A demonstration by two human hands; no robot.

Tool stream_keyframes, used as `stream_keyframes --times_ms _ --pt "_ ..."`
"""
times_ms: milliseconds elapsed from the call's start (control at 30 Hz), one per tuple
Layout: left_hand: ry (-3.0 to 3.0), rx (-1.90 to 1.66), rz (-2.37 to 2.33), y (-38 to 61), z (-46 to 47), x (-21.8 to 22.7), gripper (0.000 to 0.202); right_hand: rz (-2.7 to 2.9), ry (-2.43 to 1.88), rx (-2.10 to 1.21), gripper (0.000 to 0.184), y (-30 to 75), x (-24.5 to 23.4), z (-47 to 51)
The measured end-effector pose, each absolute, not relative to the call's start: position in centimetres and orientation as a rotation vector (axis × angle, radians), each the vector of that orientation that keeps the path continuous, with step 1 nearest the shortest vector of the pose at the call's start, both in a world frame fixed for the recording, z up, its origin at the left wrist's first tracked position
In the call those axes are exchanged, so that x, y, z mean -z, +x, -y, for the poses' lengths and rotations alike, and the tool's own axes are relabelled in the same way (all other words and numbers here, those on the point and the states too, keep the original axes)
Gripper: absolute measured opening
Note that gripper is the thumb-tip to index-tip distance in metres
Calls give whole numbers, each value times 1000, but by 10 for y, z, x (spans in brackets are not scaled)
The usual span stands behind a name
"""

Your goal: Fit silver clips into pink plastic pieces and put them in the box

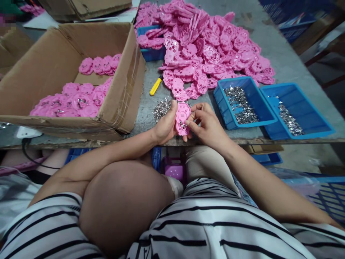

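Observation:
A pink plastic part point(183, 112) with small shiny metal pieces near its lower end is held upright over the table's front edge. My left hand point(166, 124) grips it along its left side, the thumb on its front edge. At the right side, my right hand point(206, 122) has its thumb and fingers pinched by the metal pieces; whether a small piece is between the fingertips I cannot make out. Just behind my left hand lies a loose heap of small metal pieces point(161, 108) on the tabletop.
A large heap of pink plastic parts point(212, 46) covers the back. Two blue bins point(234, 122) point(309, 133) with small metal pieces stand right. A cardboard box point(134, 72) holding pink parts is at left. A yellow-handled tool point(155, 87) lies between box and heap.

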State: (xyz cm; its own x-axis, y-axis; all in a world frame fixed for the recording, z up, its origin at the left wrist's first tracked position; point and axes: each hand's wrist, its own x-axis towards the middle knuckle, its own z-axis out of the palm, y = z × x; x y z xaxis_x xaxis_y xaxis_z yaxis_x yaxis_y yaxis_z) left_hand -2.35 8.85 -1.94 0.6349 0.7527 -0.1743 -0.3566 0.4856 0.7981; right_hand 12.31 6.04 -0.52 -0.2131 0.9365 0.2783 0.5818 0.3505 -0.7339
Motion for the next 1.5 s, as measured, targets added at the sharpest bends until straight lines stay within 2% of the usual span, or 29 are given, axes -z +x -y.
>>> stream_keyframes --times_ms 133,267,333,433,500,567,633,867,1033,1200,1500 --pt "804 -713 -553 -25 -89 18 65 1848 -1306 -525 17 122 13 -58" --pt "859 -654 -515 -29 -88 14 60 1547 -1309 -496 18 164 3 -64" --pt "889 -664 -530 -31 -87 11 55 1372 -1417 -284 15 203 -12 -67" --pt "922 -678 -574 -32 -86 8 55 1262 -1946 100 25 258 -37 -66" --pt "939 -673 -615 -32 -86 9 49 1386 -2433 42 32 280 -46 -60" --pt "959 -667 -669 -32 -87 12 46 1545 -2699 -173 34 288 -46 -53" --pt "978 -660 -722 -31 -88 15 47 1643 -2698 -302 35 286 -37 -48" --pt "1015 -611 -847 -32 -88 22 40 1924 -2512 -242 38 271 -8 -51" --pt "995 -623 -859 -34 -90 28 39 1945 -2275 -519 35 282 -11 -61" --pt "1004 -597 -841 -33 -92 27 41 2037 -2468 -411 24 293 -14 -72" --pt "1026 -564 -817 -20 -94 19 45 2193 -2497 -447 26 286 -6 -73"
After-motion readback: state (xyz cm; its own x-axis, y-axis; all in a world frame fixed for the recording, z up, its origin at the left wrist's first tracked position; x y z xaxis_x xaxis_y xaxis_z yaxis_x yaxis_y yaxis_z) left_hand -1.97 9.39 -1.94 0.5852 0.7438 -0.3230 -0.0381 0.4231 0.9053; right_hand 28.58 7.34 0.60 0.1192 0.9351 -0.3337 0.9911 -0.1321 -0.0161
